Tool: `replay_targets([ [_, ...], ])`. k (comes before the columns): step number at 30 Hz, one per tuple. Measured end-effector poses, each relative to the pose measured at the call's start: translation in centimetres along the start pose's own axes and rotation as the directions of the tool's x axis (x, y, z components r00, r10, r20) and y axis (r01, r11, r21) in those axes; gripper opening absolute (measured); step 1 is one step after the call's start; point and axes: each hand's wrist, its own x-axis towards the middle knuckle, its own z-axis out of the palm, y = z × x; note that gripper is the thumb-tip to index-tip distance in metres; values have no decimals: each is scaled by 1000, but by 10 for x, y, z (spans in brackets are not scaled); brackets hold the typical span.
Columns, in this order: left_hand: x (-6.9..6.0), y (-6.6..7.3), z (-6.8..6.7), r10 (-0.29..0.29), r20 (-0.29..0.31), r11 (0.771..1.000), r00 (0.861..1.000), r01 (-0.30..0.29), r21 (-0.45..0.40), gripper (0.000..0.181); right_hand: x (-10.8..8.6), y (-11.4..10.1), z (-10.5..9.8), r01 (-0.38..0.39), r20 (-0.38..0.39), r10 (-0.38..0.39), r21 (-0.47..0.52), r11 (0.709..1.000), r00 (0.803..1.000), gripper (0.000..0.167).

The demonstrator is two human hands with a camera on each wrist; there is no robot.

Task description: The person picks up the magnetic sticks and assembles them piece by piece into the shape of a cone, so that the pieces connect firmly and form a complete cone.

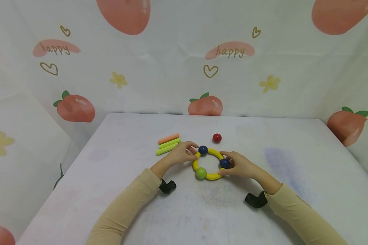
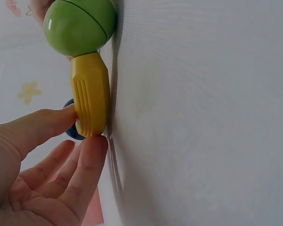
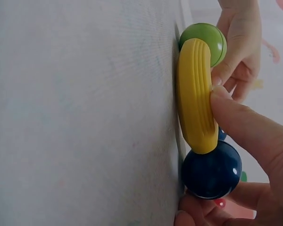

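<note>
A ring of curved yellow pieces (image 1: 214, 176) (image 2: 90, 94) (image 3: 196, 94) and balls lies on the table, with a green ball (image 1: 201, 173) (image 2: 80, 26) (image 3: 205, 42) at its front left, a blue ball (image 1: 203, 150) at the back and another blue ball (image 1: 224, 163) (image 3: 212, 170) at the right. My left hand (image 1: 184, 153) (image 2: 47, 169) pinches the left yellow piece near its end by the back blue ball. My right hand (image 1: 240, 165) (image 3: 259, 155) holds the ring's right side, thumb on the front yellow piece and fingers around the right blue ball.
Behind the ring lies a red ball (image 1: 217, 137). To the left, beside my left hand, are an orange stick (image 1: 168, 139) and two yellow-green sticks (image 1: 167, 149). The white table (image 1: 202, 211) meets a printed cloth backdrop at its far edge.
</note>
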Motion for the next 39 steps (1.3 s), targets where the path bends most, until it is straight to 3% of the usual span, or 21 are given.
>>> replay_targets([
  [8,-2,-3,-6,32,-10,999,999,-33,-30,42,-1,1,-1,-19,19,19,16,1000,1000,82],
  [15,-7,-7,-30,114,-55,993,992,-115,-20,43,0,4,-1,-17,28,16,29,999,999,82],
  [20,-14,-16,-48,98,-130,995,987,-97,16,41,1,5,-1,-18,29,17,34,999,999,82],
  [25,-17,-29,-58,88,-189,995,978,-75,71,38,1,4,-1,-16,28,15,29,999,999,81],
  [30,-18,-36,-61,42,-181,992,983,-20,121,37,0,3,-1,-15,30,14,31,999,999,81],
  [39,-21,-37,-61,70,-157,975,985,-34,220,28,0,3,-1,-27,26,26,43,999,999,82],
])
